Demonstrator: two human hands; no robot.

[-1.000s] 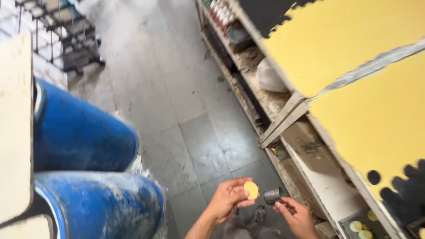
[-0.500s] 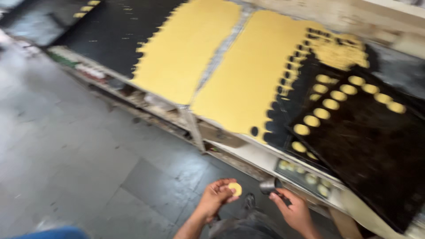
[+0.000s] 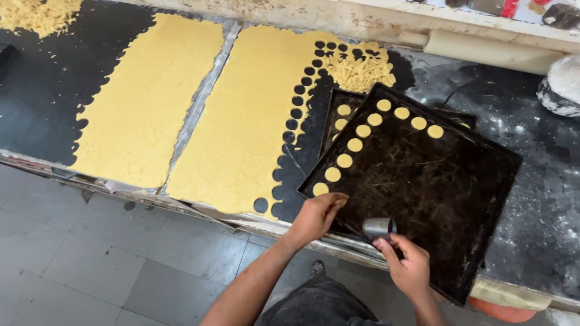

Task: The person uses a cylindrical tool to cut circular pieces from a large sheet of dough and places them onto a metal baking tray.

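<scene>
My left hand [image 3: 316, 215] rests on the near corner of a large black baking tray [image 3: 465, 199] and pinches a small round yellow dough disc at its fingertips. My right hand [image 3: 408, 265] grips a small round metal cutter [image 3: 378, 227] just above the tray's near edge. Several dough discs [image 3: 354, 145] line the tray's left and top edges. Two rolled yellow dough sheets [image 3: 241, 121] lie on the black worktable to the left; the right sheet has round holes cut along its edge.
A pile of dough scraps [image 3: 359, 66] lies behind the tray. A wooden rolling pin [image 3: 489, 51] lies along the back ledge, and a floury white lump [image 3: 559, 87] sits at the far right. Grey floor tiles [image 3: 90, 265] fill the lower left.
The view has swung from the floor and blue barrels up to the worktable. My left hand has carried the dough disc onto the tray's corner; my right hand still holds the cutter.
</scene>
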